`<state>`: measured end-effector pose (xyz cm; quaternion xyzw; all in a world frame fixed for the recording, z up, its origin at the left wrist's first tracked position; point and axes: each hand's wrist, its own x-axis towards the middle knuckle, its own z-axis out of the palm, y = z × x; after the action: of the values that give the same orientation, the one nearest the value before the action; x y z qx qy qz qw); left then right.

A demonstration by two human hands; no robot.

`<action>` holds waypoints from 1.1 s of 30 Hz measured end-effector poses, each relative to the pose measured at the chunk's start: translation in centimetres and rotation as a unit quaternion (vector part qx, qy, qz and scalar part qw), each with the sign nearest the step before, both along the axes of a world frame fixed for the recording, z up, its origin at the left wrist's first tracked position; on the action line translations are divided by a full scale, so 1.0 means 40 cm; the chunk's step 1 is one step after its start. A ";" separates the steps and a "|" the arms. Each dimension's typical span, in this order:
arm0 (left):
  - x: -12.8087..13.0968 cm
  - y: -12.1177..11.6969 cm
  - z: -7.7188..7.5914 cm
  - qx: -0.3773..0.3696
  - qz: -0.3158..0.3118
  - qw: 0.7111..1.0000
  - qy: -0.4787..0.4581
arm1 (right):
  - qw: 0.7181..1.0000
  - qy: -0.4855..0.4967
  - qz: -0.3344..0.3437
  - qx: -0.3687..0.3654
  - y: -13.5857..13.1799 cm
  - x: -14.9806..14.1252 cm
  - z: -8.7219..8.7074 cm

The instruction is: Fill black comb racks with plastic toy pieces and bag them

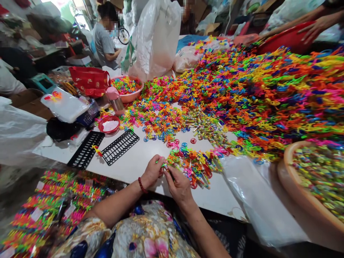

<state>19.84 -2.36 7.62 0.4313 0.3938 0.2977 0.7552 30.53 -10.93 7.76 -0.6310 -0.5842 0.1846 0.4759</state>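
My left hand point(152, 172), with a red bead bracelet on its wrist, pinches a small coloured plastic toy piece point(162, 162) over the front of the white table. My right hand point(179, 185) meets it from the right, its thumb and fingers closed on the same piece. The fingers cover most of it, so its exact shape is hidden. Just right of my hands lies a small heap of bright toy pieces point(197, 165), with rings and clear tubes among them. Loose plastic rings point(193, 141) lie beyond my fingers.
Two black slotted racks point(120, 146) lie left, near a red basket point(109, 124) and a pink-topped flask point(115, 100). A huge pile of coloured parts point(255, 96) spreads right. Clear bags point(258, 197) and an orange tub point(286, 172) flank my right side. Another person's hands hold a red basin point(286, 37).
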 end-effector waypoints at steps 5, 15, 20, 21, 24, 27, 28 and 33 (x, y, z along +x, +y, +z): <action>0.005 0.009 0.007 -0.042 -0.055 0.998 -0.007 | 0.998 -0.061 0.018 0.022 0.001 0.003 0.000; -0.002 0.072 -0.009 0.204 -0.012 0.963 0.175 | 0.992 -0.120 -0.011 0.048 -0.002 0.083 -0.002; -0.017 0.232 0.019 0.360 0.124 0.860 0.340 | 0.961 -0.214 -0.170 0.036 0.013 0.204 0.011; -0.019 0.259 0.017 0.382 0.111 0.831 0.390 | 0.953 -0.222 -0.201 0.034 0.010 0.212 0.011; -0.016 0.323 -0.019 0.414 0.052 0.796 0.438 | 0.952 -0.222 -0.209 0.036 -0.001 0.197 0.003; -0.011 0.360 -0.073 0.429 0.014 0.764 0.482 | 0.982 -0.154 -0.111 -0.020 -0.011 0.133 -0.011; -0.013 0.365 -0.087 0.436 0.016 0.747 0.502 | 0.987 -0.121 -0.094 -0.048 -0.016 0.106 -0.013; -0.042 0.350 -0.098 0.455 0.009 0.730 0.510 | 0.993 0.010 -0.054 -0.108 -0.033 0.018 -0.010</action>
<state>18.16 11.63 3.70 0.8064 0.5412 0.1837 0.1517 31.26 -12.24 7.37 -0.7075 -0.5207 0.2271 0.4204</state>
